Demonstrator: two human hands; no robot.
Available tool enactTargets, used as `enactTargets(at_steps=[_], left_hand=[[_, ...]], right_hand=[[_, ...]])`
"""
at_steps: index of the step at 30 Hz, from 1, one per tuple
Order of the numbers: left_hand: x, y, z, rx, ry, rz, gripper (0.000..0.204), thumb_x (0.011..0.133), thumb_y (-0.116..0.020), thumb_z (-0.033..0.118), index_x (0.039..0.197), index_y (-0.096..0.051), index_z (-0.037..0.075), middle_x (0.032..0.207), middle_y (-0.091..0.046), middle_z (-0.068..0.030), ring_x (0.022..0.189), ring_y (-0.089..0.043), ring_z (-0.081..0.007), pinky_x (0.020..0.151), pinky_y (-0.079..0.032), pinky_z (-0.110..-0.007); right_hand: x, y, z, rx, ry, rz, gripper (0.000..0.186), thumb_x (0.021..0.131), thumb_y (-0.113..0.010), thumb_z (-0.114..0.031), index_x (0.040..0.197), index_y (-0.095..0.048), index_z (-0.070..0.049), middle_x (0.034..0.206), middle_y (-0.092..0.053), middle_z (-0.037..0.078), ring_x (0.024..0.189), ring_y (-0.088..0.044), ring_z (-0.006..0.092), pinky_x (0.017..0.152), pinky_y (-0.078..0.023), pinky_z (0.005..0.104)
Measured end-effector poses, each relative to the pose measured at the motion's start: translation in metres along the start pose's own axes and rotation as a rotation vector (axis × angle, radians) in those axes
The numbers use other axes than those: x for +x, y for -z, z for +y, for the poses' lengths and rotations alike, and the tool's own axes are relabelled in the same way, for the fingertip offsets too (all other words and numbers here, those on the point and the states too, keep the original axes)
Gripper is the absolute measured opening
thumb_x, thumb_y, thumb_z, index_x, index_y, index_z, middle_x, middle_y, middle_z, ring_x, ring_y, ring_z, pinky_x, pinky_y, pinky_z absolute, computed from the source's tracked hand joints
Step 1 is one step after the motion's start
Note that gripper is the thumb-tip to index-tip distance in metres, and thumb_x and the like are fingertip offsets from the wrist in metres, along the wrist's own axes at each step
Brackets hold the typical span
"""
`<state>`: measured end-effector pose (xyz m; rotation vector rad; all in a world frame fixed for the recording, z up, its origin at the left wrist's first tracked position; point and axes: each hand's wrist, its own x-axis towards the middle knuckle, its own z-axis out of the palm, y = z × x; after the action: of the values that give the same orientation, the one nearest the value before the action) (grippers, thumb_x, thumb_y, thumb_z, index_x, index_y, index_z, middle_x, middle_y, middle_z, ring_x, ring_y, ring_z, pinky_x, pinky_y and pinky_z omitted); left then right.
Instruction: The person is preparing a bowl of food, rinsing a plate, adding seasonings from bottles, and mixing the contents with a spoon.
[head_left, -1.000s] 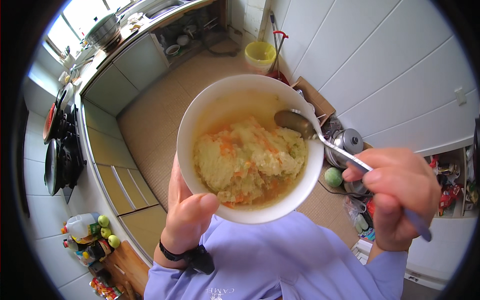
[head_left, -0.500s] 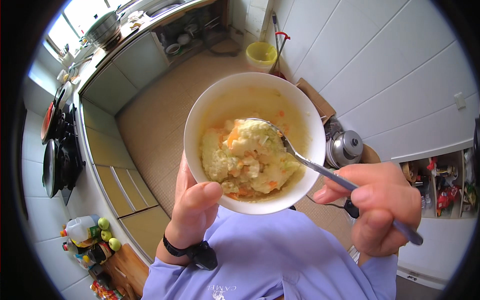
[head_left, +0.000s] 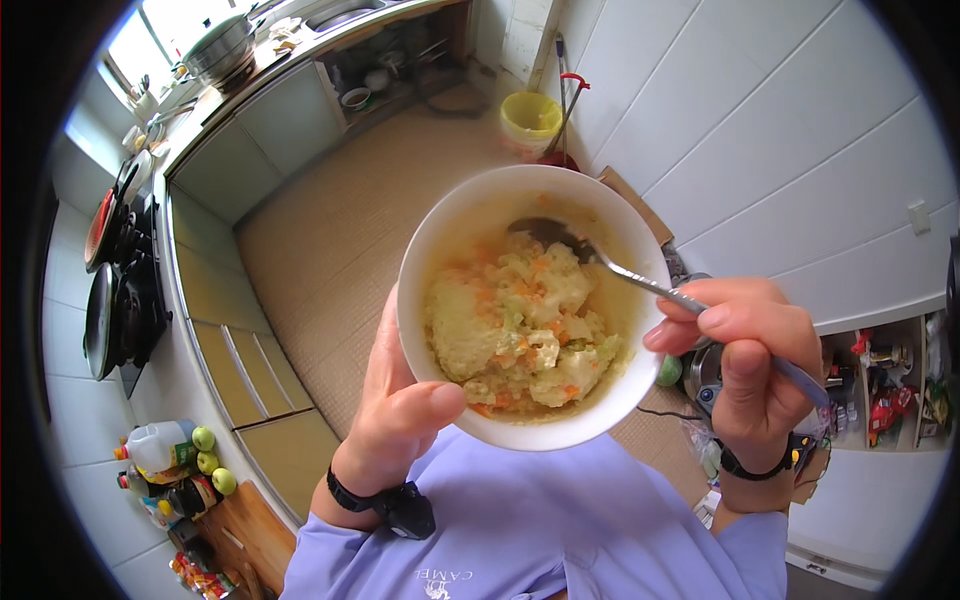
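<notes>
Head view, bowl: you hold the white bowl [head_left: 470,225] up near your chest, over the kitchen floor [head_left: 330,230], so it fills the middle of the picture and the mash sits level inside it.
Head view, left hand: your left hand [head_left: 395,415] cups the bowl from below, thumb hooked over the near rim and the remaining fingers hidden beneath; that grip carries the weight and steadies the rim against the push of the spoon.
Head view, right hand: your right hand [head_left: 745,365] pinches the spoon handle between thumb and curled fingers, well back from the bowl, which gives you reach across it.
Head view, spoon: the metal spoon [head_left: 600,262] slants down over the right rim, its head resting at the far edge of the food, touching it.
Head view, food: the yellow mash with orange flecks [head_left: 520,335] lies heaped in the lower half of the bowl, with the far inner wall smeared but mostly bare.
Head view, wrists: a dark band sits on each wrist, above the lilac sleeves [head_left: 560,530].
Head view, surroundings: a counter with pans [head_left: 110,300] runs along your left, green apples [head_left: 210,460] and a jug sit by a wooden board, a yellow bucket [head_left: 528,118] stands near the white wall, and a metal pot [head_left: 700,365] lies just behind your right hand.
</notes>
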<state>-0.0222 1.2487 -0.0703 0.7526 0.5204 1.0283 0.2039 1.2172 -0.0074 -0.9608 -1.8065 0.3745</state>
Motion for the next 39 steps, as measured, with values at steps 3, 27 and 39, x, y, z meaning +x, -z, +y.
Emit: enactTargets(at_steps=[3,27,39], left_hand=[[-0.003,0.003,-0.002,-0.007,0.020,0.005,0.093,0.065,-0.072,0.030,0.137,-0.020,0.001,0.133,-0.035,-0.0145,0.124,-0.037,-0.0243,0.102,-0.032,-0.038],[0.001,-0.012,-0.009,0.007,-0.016,0.054,0.085,0.069,-0.069,0.033,0.132,-0.024,-0.002,0.130,-0.038,-0.0162,0.121,-0.041,-0.0236,0.100,-0.034,-0.036],[-0.009,-0.005,-0.013,0.033,0.034,0.075,0.084,0.069,-0.068,0.031,0.133,-0.024,-0.002,0.129,-0.039,-0.0166,0.120,-0.042,-0.0240,0.100,-0.034,-0.037]], right_hand=[[0.002,-0.001,-0.001,0.159,-0.008,-0.064,0.018,0.093,-0.048,-0.016,0.095,-0.053,0.002,0.082,-0.063,0.018,0.071,-0.065,0.0245,0.063,-0.052,0.0310],[-0.015,0.008,-0.007,0.316,-0.083,-0.162,0.020,0.092,-0.052,-0.018,0.090,-0.053,0.001,0.081,-0.063,0.022,0.063,-0.065,0.0244,0.056,-0.053,0.0302],[-0.013,0.004,-0.005,0.703,-0.910,0.166,0.028,0.094,-0.043,-0.023,0.093,-0.049,0.004,0.072,-0.063,0.022,0.052,-0.063,0.0242,0.047,-0.054,0.0298]])
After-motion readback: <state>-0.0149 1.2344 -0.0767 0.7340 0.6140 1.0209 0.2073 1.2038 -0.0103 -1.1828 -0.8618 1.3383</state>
